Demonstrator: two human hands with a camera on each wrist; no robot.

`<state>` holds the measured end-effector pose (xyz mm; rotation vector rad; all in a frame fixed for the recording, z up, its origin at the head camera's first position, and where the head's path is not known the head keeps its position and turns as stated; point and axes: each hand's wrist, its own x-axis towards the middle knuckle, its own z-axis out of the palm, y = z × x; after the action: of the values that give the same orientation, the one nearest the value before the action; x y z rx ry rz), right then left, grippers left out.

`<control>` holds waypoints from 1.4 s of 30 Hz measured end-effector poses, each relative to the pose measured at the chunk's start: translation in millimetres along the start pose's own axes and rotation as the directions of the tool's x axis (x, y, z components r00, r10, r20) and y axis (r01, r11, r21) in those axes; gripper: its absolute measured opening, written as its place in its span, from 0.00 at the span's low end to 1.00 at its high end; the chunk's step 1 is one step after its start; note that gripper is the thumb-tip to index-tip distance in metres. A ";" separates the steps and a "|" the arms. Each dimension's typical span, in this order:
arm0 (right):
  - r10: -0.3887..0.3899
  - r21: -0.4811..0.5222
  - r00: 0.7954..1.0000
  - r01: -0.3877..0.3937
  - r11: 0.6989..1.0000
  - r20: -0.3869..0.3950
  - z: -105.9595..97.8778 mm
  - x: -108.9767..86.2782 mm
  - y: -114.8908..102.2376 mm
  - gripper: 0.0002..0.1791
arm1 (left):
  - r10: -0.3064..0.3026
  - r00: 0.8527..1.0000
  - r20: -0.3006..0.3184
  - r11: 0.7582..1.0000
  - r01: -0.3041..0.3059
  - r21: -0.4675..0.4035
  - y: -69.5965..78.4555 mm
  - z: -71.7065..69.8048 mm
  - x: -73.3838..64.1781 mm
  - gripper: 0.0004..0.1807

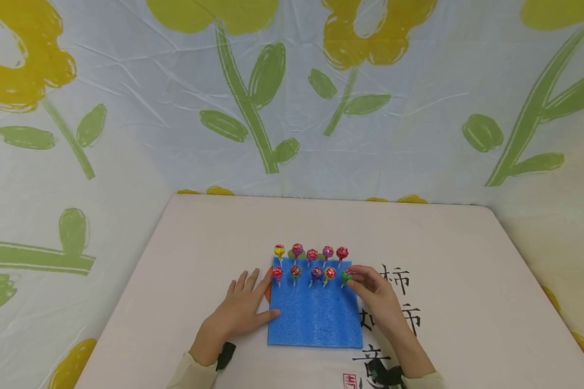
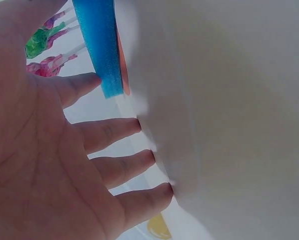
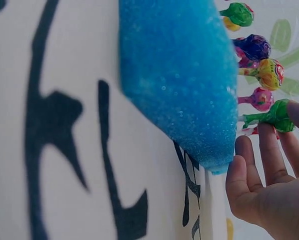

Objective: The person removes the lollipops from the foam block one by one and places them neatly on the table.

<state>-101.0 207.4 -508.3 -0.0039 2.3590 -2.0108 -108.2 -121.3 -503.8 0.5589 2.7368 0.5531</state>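
A blue foam block [image 1: 316,319] lies on the table with several wrapped lollipops standing in it on white sticks, in two rows across its far part. My right hand [image 1: 377,294] pinches the green-wrapped lollipop [image 3: 278,116] at the right end of the nearer row, thumb on one side and fingers on the other; its stick meets the foam. My left hand [image 1: 243,308] lies spread at the block's left side. In the left wrist view its index fingertip [image 2: 95,79] is at the foam's edge, while the other fingers reach down to the tabletop.
The pale tabletop [image 1: 214,232] carries black brush characters [image 1: 396,278] and a red seal mark [image 1: 349,381] at the right. Behind the table hangs a flower-print cloth [image 1: 175,124]. An orange patch [image 1: 267,294] shows beside the block's left edge.
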 end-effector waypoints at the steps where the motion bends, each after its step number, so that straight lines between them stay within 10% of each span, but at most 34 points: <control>1: -0.002 0.001 1.000 0.002 1.000 0.000 0.0 -0.1 0.0 0.19 | -0.005 1.000 0.004 1.000 0.005 0.004 0.3 -0.3 0.0 0.49; 42: -0.060 0.021 0.997 0.061 0.998 -0.052 -17.8 1.1 -5.9 0.20 | -0.024 1.000 0.003 1.000 0.024 0.013 -0.8 3.1 3.0 0.50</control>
<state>-102.8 224.0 -499.7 -0.0242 2.3952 -2.0888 -110.1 -119.7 -507.4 0.5289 2.7422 0.5280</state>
